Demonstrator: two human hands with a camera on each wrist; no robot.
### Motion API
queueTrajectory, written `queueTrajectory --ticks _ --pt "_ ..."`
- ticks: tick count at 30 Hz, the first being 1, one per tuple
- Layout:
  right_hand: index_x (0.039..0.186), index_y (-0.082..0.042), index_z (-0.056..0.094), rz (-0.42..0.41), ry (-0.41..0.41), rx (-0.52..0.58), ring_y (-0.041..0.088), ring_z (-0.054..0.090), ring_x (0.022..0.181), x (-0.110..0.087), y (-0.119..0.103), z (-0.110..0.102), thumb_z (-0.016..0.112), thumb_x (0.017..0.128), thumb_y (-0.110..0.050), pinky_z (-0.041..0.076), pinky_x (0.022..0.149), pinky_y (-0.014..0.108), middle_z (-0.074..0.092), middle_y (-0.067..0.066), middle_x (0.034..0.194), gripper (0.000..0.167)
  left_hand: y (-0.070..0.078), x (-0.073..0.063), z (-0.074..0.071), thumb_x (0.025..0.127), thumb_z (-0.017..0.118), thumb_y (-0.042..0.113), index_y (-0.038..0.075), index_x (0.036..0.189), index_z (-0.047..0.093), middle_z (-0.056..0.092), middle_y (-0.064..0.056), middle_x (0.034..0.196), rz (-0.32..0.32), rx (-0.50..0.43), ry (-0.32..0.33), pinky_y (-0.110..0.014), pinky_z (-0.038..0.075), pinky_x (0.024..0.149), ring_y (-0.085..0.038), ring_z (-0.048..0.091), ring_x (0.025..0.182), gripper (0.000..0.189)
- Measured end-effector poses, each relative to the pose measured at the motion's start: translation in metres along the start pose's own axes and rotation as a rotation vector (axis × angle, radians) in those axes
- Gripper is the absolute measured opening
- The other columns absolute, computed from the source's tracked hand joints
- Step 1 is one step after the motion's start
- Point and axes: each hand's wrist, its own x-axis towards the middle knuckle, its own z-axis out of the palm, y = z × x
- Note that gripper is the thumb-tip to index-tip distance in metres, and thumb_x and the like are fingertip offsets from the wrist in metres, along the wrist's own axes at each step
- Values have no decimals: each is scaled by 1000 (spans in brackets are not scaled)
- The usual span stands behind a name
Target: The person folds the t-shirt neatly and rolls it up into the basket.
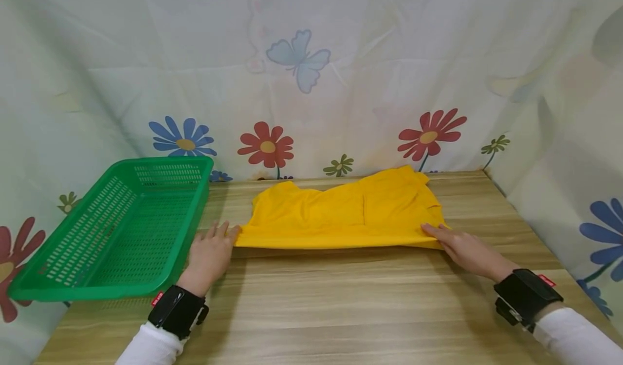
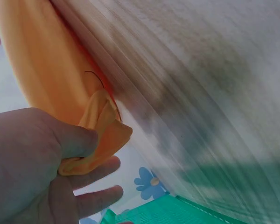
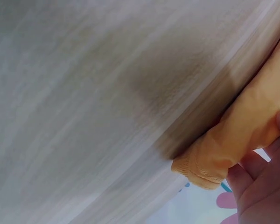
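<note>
A yellow shirt [image 1: 336, 208] lies folded across the wooden table, its near edge pulled straight and lifted slightly. At the left end of that edge, my left hand [image 1: 211, 251] pinches the cloth. The left wrist view shows the thumb pressing a bunched corner of the shirt [image 2: 100, 135] against the fingers, with other fingers spread behind. My right hand [image 1: 469, 251] grips the opposite end of the edge. In the right wrist view, the thumb lies on the cloth [image 3: 242, 135] and fingers go beneath it, beside a ribbed band.
To the left stands a green plastic basket [image 1: 182, 224] with slotted sides, close beside my left hand. The wooden table [image 1: 340, 311] runs back to a flowered curtain [image 1: 219, 84], which also hangs along both sides.
</note>
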Motion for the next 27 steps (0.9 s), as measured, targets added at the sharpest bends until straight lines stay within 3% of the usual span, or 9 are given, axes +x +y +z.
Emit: queueTrajectory --ticks 9,14,20,27 --pt "134 -1 50 -22 8 3 43 55 115 -3 0 2 58 91 -6 47 87 53 54 25 131 44 1 -5 2 87 63 12 9 136 49 48 -23 135 -86 -5 -50 -60 41 91 -45 42 126 51" --pt "134 -3 50 -13 4 7 44 55 114 -6 2 2 58 91 -7 48 86 53 54 25 130 43 3 -5 -1 91 55 8 8 133 52 52 -22 130 -85 -1 -33 -58 42 89 -45 45 122 42" --pt "133 -4 52 -15 -22 -17 40 54 118 -4 2 3 57 92 -9 45 91 53 54 21 133 42 5 -7 -6 95 49 8 5 132 52 52 -23 129 -82 11 -82 -59 42 90 -45 45 122 38" --pt "130 0 54 -79 12 -25 37 54 118 -6 -2 3 63 87 -4 43 94 52 58 18 129 44 4 -14 -14 88 58 6 6 115 60 59 -20 106 -59 47 11 -50 45 76 -38 55 99 27"
